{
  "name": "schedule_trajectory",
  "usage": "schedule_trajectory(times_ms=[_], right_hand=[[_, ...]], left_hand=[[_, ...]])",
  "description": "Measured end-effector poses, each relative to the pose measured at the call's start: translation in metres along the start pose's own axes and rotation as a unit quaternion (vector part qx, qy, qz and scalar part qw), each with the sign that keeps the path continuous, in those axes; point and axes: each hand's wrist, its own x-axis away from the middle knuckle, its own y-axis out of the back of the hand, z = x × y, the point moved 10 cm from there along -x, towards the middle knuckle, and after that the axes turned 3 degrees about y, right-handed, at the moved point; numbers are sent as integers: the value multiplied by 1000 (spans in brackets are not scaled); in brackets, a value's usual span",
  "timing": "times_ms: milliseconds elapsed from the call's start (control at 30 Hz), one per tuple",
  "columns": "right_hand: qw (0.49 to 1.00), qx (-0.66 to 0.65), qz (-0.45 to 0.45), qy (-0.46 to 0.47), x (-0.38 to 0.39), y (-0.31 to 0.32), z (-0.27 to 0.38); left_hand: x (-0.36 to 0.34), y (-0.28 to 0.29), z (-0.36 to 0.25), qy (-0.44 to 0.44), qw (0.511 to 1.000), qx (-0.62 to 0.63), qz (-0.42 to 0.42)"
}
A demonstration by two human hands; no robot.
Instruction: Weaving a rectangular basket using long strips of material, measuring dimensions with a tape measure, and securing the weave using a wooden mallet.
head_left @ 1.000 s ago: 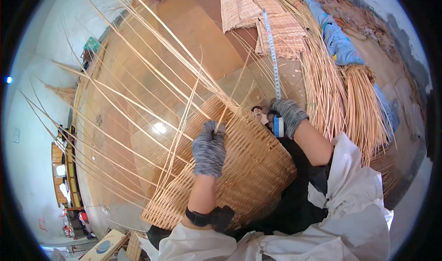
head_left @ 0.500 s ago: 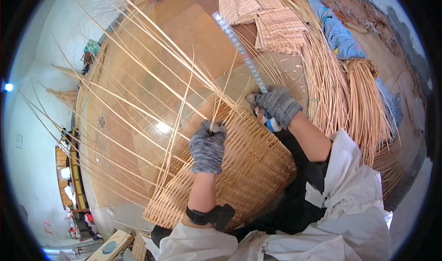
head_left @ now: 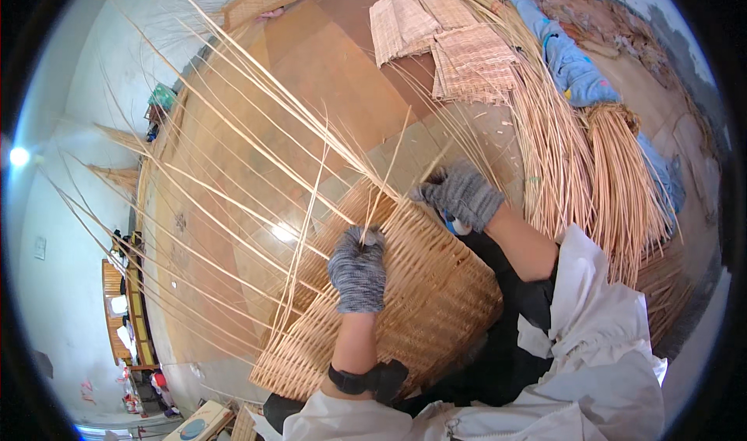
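Note:
A half-woven wicker basket [head_left: 432,285] leans across my lap, its long loose stakes [head_left: 268,87] fanning out to the upper left. My left hand [head_left: 356,266], in a grey knit glove, is closed at the basket's upper edge, with a thin strand rising by its fingers. Beside the basket's right corner, my gloved right hand [head_left: 465,196] is curled around a blue and white tape measure [head_left: 459,224], mostly hidden under the palm. The tape's blade does not show clearly now; the right fingertips are slightly blurred.
Bundles of peeled wicker rods [head_left: 556,168] lie on the floor to the right, beside a rolled blue cloth [head_left: 572,63]. Flat woven panels [head_left: 471,59] are stacked at the far side. A box [head_left: 198,421] sits at the lower left, and a wooden bench [head_left: 117,309] stands by the wall.
The long tape blade that stretched away from my right hand is out of sight now. My left hand stays at the basket's edge; the view has shifted slightly.

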Motion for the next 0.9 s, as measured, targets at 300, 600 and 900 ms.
schedule_trajectory(times_ms=[300,600,900], right_hand=[[981,-183,-24,-61,-2,-14,-27],[867,-459,-58,-185,11,-31,-49],[834,-498,-118,-207,31,7,-65]], left_hand=[[0,-3,7,75,995,72,7],[-4,-5,2,4,998,28,60],[11,0,-19,-76,986,-11,148]])
